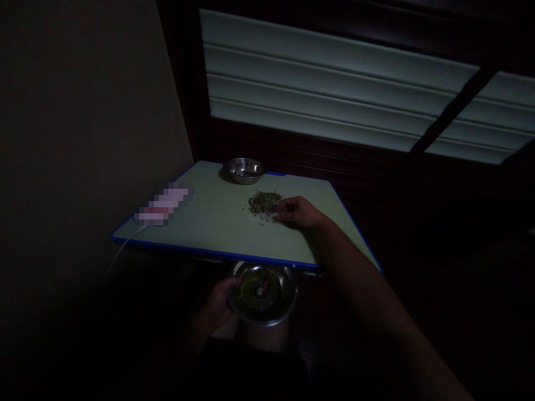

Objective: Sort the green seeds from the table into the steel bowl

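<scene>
My left hand (220, 301) grips the left rim of a shiny metal bowl (289, 301), held below the table's front edge, over my lap. Small greenish grains (251, 287) lie in that bowl, along with a small dark object (263, 288) bearing red and white marks; its kind is unclear. On the tabletop, my right hand (298, 212) is at the right side of a loose pile of small brownish-green grains (264, 201). Its fingers are pinched on a small pale, translucent piece (270, 215) at the pile's near edge, too dim to name.
A second metal bowl (244, 171) stands at the back of the pale green table (200, 217), which has a blue edge. A blurred-out pinkish object (163, 206) with a white cable (129, 238) lies at the left. Behind are a wall (92, 111) and slatted panels (317, 83).
</scene>
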`<state>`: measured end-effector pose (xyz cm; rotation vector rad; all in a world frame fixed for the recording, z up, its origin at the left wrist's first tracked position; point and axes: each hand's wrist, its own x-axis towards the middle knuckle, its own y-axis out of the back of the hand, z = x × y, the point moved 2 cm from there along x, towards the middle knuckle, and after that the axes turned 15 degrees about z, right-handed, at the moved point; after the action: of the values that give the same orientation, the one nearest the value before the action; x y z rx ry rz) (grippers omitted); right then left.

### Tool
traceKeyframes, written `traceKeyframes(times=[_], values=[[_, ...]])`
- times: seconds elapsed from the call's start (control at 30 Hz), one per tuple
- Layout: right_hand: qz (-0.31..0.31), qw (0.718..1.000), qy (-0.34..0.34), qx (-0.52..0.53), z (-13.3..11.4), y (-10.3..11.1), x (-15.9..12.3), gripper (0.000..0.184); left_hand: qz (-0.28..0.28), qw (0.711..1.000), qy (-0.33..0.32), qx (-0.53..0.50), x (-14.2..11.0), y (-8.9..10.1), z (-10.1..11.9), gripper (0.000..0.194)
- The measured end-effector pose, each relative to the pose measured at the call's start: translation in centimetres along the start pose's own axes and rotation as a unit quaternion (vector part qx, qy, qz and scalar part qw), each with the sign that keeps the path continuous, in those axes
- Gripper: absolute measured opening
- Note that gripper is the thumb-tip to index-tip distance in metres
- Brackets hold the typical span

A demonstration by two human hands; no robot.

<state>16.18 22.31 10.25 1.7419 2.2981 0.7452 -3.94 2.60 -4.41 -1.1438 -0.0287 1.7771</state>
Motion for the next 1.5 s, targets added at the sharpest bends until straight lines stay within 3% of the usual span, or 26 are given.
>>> traceKeyframes(times=[0.37, 0.83, 1.07, 1.5], values=[[-0.081, 0.997, 0.003, -0.012, -1.9, -1.7, -0.4, 0.038, 0.019, 0.999, -0.022, -0.037, -0.5, -0.5, 0.7, 0.011], [-0.021, 0.997, -0.066, -0.039, -3.1, -2.0, -5.4, 0.036, 0.005, 0.999, -0.015, -0.037, -0.4, -1.2, 0.0, 0.015], [-0.042, 0.994, -0.061, -0.075, -3.9, -2.0, -6.7, 0.041, 0.003, 0.997, -0.043, -0.058, -1.0, -1.8, 0.1, 0.019], [-0.075, 0.996, -0.016, -0.044, -4.4, -2.1, -8.3, 0.036, -0.041, 0.996, -0.042, -0.067, -0.7, -1.5, 0.0, 0.024]])
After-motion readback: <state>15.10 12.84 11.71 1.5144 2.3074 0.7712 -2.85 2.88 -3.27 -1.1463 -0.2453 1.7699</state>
